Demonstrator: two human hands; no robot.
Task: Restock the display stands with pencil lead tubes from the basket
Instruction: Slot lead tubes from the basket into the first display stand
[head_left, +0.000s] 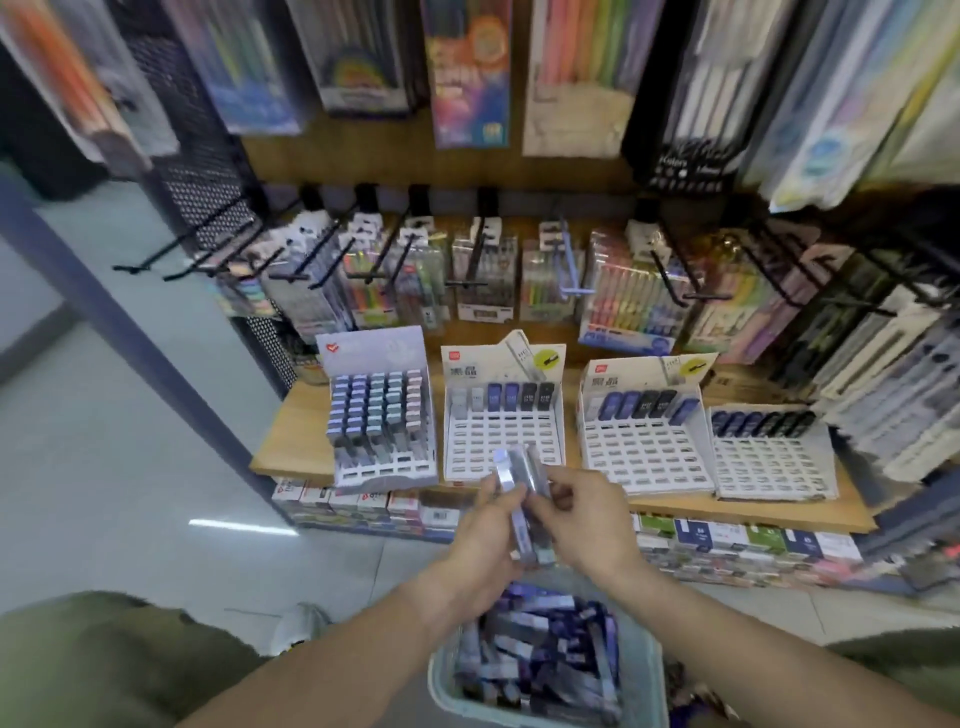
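A pale blue basket (441, 686) full of pencil lead tubes (540, 649) sits low between my forearms. Above it my left hand (480, 540) grips a small bunch of lead tubes (519, 499), and my right hand (587, 519) pinches the same bunch from the right. Several white display stands stand on the wooden shelf (296, 441): a nearly full one (382, 415) at the left, then a middle stand (501, 415), another (644, 431) and a far right one (769, 457), each with only a back row of tubes and many bare slots.
Packs of pens and highlighters hang on black hooks (483, 270) above the shelf. Boxed stock (363, 506) lines the level under the shelf. A black mesh panel (202, 171) and a grey floor (130, 467) lie to the left. My knees frame the basket.
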